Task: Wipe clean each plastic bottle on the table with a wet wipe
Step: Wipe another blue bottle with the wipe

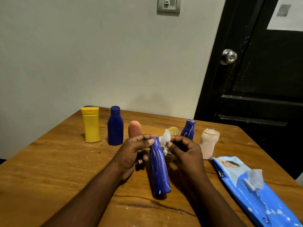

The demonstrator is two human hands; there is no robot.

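My left hand (131, 154) pinches blue bottle (159, 169) at neck; right hand (186, 152) pinches wipe (164, 140) beside left thumb. Wet neck may slip.

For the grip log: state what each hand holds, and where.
Left hand grips the blue bottle at its top end; right hand pinches the crumpled wet wipe at that top.

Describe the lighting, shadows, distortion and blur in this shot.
Head view: dim, even room light; soft shadow on the table under the held blue bottle; small glare on the door knob; wide-angle lens leans the door; wet wipe washed out, wipe pack print blurry.
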